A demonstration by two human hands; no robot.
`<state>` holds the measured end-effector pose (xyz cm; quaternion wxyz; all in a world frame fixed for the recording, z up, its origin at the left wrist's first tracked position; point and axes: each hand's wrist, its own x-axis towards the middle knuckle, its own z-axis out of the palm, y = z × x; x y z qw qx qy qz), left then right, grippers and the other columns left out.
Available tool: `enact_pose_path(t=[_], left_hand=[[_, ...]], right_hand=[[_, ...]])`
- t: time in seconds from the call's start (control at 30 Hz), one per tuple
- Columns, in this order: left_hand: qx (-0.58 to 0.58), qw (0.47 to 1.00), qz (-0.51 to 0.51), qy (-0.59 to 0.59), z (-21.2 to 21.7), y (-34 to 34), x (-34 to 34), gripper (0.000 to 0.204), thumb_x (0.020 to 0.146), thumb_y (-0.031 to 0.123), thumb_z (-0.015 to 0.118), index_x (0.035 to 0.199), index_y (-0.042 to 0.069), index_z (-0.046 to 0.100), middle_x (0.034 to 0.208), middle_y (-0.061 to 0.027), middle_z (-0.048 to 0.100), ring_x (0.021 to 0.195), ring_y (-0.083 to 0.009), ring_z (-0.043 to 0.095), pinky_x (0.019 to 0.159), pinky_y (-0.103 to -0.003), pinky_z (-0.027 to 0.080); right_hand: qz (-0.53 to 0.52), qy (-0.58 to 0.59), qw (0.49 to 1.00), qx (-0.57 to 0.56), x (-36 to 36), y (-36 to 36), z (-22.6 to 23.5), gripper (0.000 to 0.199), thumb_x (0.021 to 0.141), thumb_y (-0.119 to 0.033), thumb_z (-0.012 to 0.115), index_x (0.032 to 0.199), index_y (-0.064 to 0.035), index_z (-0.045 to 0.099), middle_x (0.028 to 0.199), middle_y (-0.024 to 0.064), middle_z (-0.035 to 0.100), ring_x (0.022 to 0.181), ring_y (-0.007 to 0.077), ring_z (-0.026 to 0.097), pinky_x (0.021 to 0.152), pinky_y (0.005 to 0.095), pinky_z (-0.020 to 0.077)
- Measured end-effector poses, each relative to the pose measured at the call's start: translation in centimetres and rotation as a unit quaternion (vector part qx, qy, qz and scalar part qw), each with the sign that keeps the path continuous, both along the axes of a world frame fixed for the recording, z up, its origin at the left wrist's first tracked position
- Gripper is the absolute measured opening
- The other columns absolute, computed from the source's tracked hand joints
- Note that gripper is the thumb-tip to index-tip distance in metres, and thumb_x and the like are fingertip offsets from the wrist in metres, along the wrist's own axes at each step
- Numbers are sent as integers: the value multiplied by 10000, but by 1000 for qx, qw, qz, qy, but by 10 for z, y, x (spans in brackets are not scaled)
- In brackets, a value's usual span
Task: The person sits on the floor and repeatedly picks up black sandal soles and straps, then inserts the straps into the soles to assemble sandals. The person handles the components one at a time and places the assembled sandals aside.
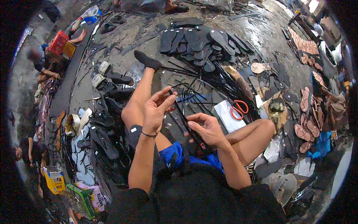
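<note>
A thin black strap slants between my two hands in front of my lap. My left hand pinches its upper end between thumb and fingers. Lower and to the right, my right hand holds the strap with thumb and fingertips, and its lower end drops toward my blue shorts. Beyond my hands, loose black straps lie tangled on the floor. Scissors with orange-red handles rest by a white sheet right of my right hand; their blades are hard to make out.
Black shoe soles are piled ahead. More dark footwear heaps at my left, near a yellow box and a green-and-pink box. Pinkish sandals and a blue plastic bag lie right. Another person sits far left beside a red crate.
</note>
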<state>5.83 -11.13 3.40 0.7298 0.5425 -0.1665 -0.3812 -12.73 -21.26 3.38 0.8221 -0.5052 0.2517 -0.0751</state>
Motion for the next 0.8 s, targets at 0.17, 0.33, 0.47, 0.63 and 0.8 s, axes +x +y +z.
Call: enact_pose_path(t=[0.17, 0.33, 0.47, 0.63, 0.8], left_hand=[[15, 993, 87, -76, 19, -1, 7, 304, 927, 52, 698, 1228, 38, 650, 1056, -84, 730, 907, -112, 691, 715, -255, 571], [-63, 972, 191, -118, 37, 26, 59, 316, 920, 15, 674, 1234, 17, 642, 1053, -98, 721, 920, -153, 694, 776, -266, 571], [-20, 979, 113, -168, 39, 9, 11, 367, 923, 1, 680, 1284, -6, 615, 1076, -121, 722, 881, -147, 693, 774, -279, 569], [-36, 986, 106, -126, 26, 2, -14, 349, 918, 6, 695, 1261, -4, 635, 1083, -105, 726, 920, -143, 695, 791, -284, 575], [-26, 990, 106, -91, 17, 8, -12, 331, 905, 5, 710, 1231, -9, 654, 1078, -101, 728, 939, -137, 689, 811, -268, 570]], right_hand=[[6, 36, 996, -85, 6, 5, -7, 231, 938, -75, 687, 1130, 38, 624, 968, 107, 680, 813, 182, 711, 629, 278, 590], [-123, 117, 973, -156, -37, -28, -39, 244, 928, -51, 682, 1154, 37, 648, 956, 114, 701, 834, 175, 702, 666, 285, 592], [-150, 9, 959, -240, -4, -15, -17, 185, 932, -40, 676, 1105, 26, 677, 937, 81, 715, 832, 138, 691, 703, 264, 573], [-75, -19, 959, -273, 17, 1, 0, 171, 926, -27, 681, 1088, 28, 680, 928, 78, 718, 825, 102, 677, 720, 239, 555], [-47, -13, 975, -214, 16, 2, -12, 224, 894, -141, 726, 1097, -46, 709, 976, 62, 730, 787, 90, 663, 701, 259, 537]])
